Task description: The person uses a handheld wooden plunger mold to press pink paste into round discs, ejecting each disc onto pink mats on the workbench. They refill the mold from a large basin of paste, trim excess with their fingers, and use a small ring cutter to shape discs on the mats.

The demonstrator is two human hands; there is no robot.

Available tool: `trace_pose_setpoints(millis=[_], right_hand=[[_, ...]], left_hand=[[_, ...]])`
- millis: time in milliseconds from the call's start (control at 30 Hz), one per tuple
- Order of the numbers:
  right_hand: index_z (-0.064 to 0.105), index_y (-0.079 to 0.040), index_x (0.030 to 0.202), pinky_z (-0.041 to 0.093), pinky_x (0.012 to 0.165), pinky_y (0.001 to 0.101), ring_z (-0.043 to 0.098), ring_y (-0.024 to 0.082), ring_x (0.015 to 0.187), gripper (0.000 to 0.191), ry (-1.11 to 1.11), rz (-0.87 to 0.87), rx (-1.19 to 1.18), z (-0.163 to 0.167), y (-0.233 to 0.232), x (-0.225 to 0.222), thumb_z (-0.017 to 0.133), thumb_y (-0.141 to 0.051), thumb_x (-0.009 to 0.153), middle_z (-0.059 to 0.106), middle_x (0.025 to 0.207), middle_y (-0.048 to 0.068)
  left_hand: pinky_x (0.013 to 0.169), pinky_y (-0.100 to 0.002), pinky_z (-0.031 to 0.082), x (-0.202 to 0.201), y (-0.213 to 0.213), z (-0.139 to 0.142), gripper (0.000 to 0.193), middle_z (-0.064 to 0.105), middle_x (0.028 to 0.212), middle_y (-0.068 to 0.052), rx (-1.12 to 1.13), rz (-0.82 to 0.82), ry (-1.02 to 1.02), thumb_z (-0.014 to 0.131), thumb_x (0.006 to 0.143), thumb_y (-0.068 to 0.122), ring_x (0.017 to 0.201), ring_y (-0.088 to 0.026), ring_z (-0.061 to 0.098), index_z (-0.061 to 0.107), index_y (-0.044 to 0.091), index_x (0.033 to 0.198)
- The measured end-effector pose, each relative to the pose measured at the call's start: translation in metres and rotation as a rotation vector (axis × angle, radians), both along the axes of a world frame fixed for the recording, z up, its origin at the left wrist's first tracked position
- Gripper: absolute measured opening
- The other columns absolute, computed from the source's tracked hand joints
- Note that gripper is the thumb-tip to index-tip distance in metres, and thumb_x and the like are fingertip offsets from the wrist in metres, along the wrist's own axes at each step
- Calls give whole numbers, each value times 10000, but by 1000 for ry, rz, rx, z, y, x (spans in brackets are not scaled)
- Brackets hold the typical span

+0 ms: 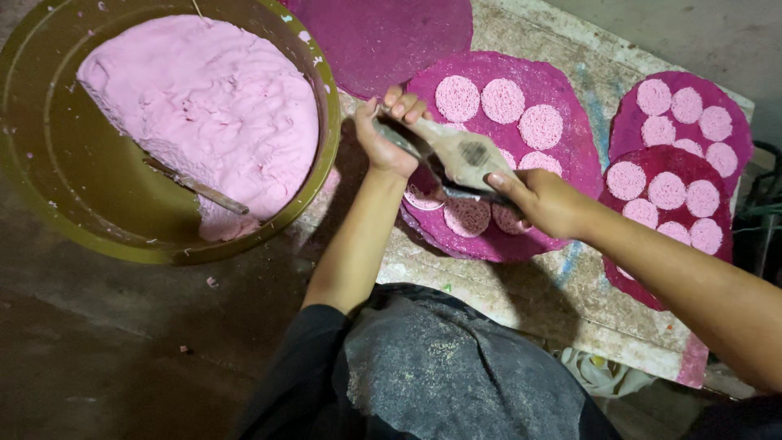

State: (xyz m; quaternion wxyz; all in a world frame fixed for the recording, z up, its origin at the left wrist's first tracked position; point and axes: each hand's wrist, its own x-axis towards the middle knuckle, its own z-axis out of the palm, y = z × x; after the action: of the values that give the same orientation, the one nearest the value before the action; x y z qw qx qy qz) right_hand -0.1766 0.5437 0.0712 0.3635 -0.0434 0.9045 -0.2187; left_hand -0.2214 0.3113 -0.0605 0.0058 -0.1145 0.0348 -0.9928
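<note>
My left hand (389, 130) grips one handle end of a wooden press tool (466, 153), and my right hand (544, 200) grips its other end. The tool lies across a round magenta woven mat (570, 151) on a low table. Several round pink noodle-like discs (503, 100) lie on that mat, and some discs sit under the tool and my right hand. A large olive bowl (49, 204) at the left holds a big mound of pink dough (208, 102) with a thin stick (195, 187) stuck in it.
Two more magenta mats (733, 155) with several pink discs overlap at the right. Another bare magenta mat (383, 33) lies at the top. The worn table (538, 297) has a paint-stained edge. My dark-clothed lap (440, 367) is below, with dark floor at the left.
</note>
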Motion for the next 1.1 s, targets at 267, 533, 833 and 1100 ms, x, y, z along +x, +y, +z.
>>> trace_pose_setpoints(millis=[267,533,833,1100], right_hand=[[625,29,1271,533,763,467,706,299,701,683,253,126,-84,-7,-19,-3,407,-561,1005,657,683,199],[695,50,1050,547,702,486,674,304,651,705,117,83,-101,-22,-24,3,356,-569,1034,617,636,156],[684,36,1100,532,733,493,696,324,691,666,294,140,-54,-18,-10,-11,380,-554,1043,664,697,199],[709,25,1173,547,751,485,728,374,706,654,242,65,49,-27,-6,-11,394,-536,1057,701,755,292]], left_hand=[[744,-359,445,-21,-20,21,280,458,691,44,-136,37,20,501,923,440,680,-146,474,460,198,788],[687,-370,416,-7,-27,16,317,443,632,35,-176,67,-221,449,910,453,628,-151,459,465,196,726],[654,-376,388,-28,-7,22,323,424,602,30,-117,43,-271,421,900,443,590,-156,428,437,192,697],[637,-384,387,-30,-6,27,336,416,586,22,-143,46,-313,396,903,449,567,-165,423,432,182,701]])
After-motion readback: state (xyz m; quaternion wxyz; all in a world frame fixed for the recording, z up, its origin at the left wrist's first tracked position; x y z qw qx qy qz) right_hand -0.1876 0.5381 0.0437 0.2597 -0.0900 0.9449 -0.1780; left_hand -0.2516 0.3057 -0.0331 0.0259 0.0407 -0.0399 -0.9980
